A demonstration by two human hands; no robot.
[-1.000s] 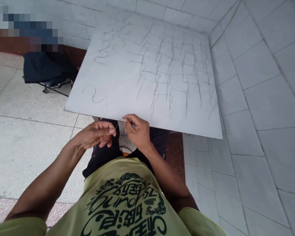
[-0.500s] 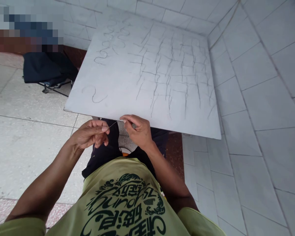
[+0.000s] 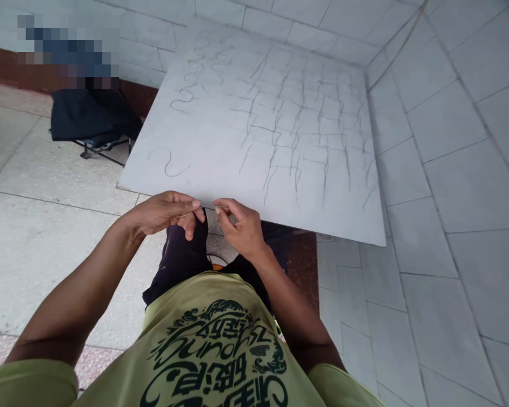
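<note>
Above the near edge of a white board (image 3: pixel 212 147), my left hand (image 3: pixel 169 212) pinches a thin strand (image 3: pixel 209 207) between thumb and forefinger, its other fingers loosely curled. Its material is too fine to make out. A length of it hangs below the left thumb. My right hand (image 3: pixel 240 226), close by on the right, is closed in a pinch on the strand; its fingertips hide the end. Dark thin lines form a rough grid across the board's right and middle, with curly ones on its left. I cannot tell whether they are drawn or lie loose.
Tiled walls (image 3: pixel 432 169) border the board at the right and back. Left of the board stands a folding stool (image 3: pixel 104 151) with dark cloth (image 3: pixel 89 116) over it, beside a blurred-out patch. Pale floor slabs (image 3: pixel 46 243) lie at the left; my legs (image 3: pixel 182 254) are under the near edge.
My left hand has moved right and slightly up, so the gap between the hands is smaller. The right hand stays nearly in place, still pinching. The view has shifted slightly.
</note>
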